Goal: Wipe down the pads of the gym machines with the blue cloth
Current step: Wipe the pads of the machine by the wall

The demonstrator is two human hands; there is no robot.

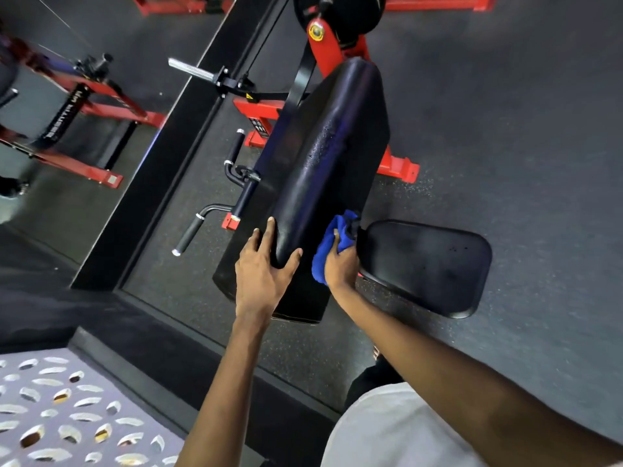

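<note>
- At far left, a red frame (pixel 101 106) stands on the dark floor (pixel 505 129), blurred; below it, at the bottom corner, lies a tread plate (pixel 50 416) with raised ovals.
- Right of the frame, two black-gripped handles (pixel 188 235) stick out from the left side of the machine, near the long pad's lower half.
- In the middle, the long pad (pixel 323 163) runs from the top centre down toward the person, black and glossy, with fine droplets on its upper right face.
- The left hand (pixel 263 267) rests on the lower end of the long pad: fingers straight and spread along the pad's left side, thumb across its right edge, nothing held in it.
- Just right of it, the cloth (pixel 332 244), blue and bunched, is pressed against the right edge of the long pad, low down, in the gap where this pad meets the seat.
- The right hand (pixel 342 267) grips the cloth, fingers curled round the bundle, with the back of the hand facing the camera.
- Right of that hand, the seat (pixel 428 267), a rounded black pad, sits just beside the long pad, with a few dark specks on top.
- Up top, a red post (pixel 323 45) carries a black disc (pixel 337 11) above the long pad.
- At the bottom right, a white shirt (pixel 387 433) shows under the right forearm.
</note>
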